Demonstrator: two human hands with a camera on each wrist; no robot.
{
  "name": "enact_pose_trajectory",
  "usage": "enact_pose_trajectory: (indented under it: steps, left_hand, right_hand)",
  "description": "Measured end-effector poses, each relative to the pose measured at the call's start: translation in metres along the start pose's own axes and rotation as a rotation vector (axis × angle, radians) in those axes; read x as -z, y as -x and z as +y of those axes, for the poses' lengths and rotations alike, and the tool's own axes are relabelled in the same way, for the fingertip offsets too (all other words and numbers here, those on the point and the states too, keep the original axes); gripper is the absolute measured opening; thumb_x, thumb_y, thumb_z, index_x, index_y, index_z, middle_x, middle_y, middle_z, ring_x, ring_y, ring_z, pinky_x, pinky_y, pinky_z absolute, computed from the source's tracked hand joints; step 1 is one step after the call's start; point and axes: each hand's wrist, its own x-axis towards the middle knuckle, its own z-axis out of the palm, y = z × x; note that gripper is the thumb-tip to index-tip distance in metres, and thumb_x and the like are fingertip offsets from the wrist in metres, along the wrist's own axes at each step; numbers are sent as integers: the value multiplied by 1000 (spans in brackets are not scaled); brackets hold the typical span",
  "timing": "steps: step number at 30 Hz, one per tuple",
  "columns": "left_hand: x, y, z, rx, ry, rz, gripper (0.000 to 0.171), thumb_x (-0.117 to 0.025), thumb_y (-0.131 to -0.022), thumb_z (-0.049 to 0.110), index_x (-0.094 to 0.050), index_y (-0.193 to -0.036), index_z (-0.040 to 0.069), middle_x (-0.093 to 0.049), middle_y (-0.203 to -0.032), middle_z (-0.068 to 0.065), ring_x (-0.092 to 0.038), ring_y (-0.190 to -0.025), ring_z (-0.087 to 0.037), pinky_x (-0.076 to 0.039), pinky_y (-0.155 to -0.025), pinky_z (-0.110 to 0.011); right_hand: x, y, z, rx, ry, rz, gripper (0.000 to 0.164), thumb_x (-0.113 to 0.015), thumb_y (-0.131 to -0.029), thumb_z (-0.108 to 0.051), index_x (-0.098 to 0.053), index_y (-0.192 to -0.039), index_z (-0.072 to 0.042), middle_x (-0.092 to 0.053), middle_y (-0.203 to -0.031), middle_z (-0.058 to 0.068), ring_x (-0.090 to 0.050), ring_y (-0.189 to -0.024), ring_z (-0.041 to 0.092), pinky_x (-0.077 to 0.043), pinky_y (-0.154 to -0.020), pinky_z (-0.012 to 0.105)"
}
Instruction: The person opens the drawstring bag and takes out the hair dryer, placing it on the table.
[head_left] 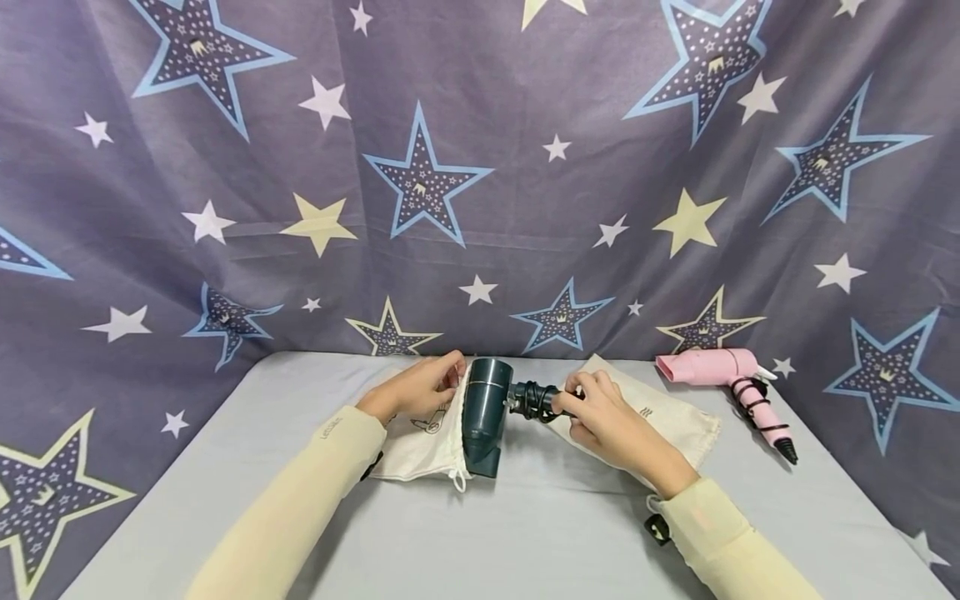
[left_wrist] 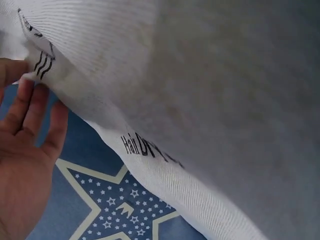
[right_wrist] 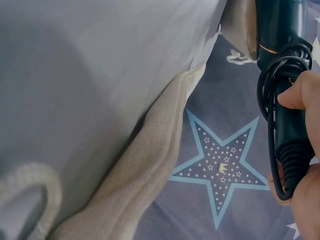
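Note:
A dark green hair dryer (head_left: 486, 408) with its black cord wound round the handle lies against the mouth of a cream drawstring bag (head_left: 405, 462). My right hand (head_left: 603, 421) grips the handle's end; the right wrist view shows thumb and fingers round the handle and cord (right_wrist: 290, 120). With its fingertips, my left hand (head_left: 423, 387) pinches the upper edge of the bag's mouth. In the left wrist view the bag's cloth (left_wrist: 135, 85), printed "Hair Dryer", fills most of the picture, and the left hand (left_wrist: 30, 145) holds its edge.
A second cream bag (head_left: 675, 408) lies flat under and behind my right forearm. Further right rests a pink hair dryer (head_left: 712, 367), its cord wrapped round the handle. A star-patterned curtain (head_left: 480, 208) hangs behind the pale table (head_left: 525, 542).

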Motion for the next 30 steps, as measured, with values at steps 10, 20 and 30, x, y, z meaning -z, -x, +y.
enact_pose_trajectory:
  steps: [10,20,30]
  left_hand:
    - [0,3,-4,15,-32,-15,17,-57,-91,-5,-53,-102,8,-49,-80,3,-48,-73,-10,-44,-68,-28]
    - [14,10,-15,57,-44,22,19,-58,-87,-8,-54,-100,6,-47,-81,0,-46,-76,-14,-42,-70,-31]
    - [12,10,-14,82,-89,-37,17,-58,-89,-3,-56,-102,8,-49,-83,1,-47,-77,-13,-44,-72,-32]
  right_hand:
    - [-1,4,3,-8,-1,-2,39,-58,-77,2,-63,-109,-19,-50,-108,6,-42,-93,23,-41,-76,38]
    - [6,14,8,-82,6,-33,40,-59,-77,4,-63,-109,-20,-49,-110,4,-42,-96,22,-43,-76,38]
    - [22,23,20,-131,-28,3,39,-67,-78,8,-63,-109,-16,-50,-108,5,-45,-101,32,-45,-79,46]
